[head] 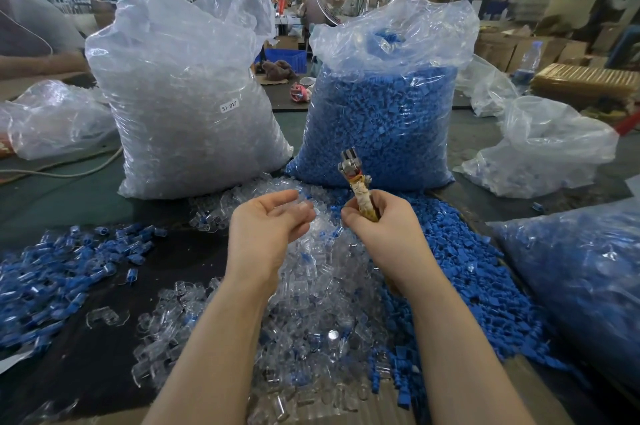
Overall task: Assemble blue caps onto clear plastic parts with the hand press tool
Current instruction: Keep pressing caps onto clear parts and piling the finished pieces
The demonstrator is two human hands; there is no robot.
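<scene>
A: Over the pile of clear plastic parts (pixel 311 303), right hand (pixel 377 227) grips the hand press tool (pixel 356 178) by its wrapped handle, metal head up.

B: Left hand (pixel 266 220)?

A: Palm up, fingers loosely curled, nothing visibly held. Loose blue caps (pixel 460 272) heaped right of the clear pile; assembled pieces (pixel 62 268) scattered left.

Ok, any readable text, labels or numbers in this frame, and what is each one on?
"SJ 017": small white sticker on the front of the big bag of clear plastic parts.
Nothing else is legible; the cardboard boxes and water bottle in the background are too blurred to show any print.
</scene>
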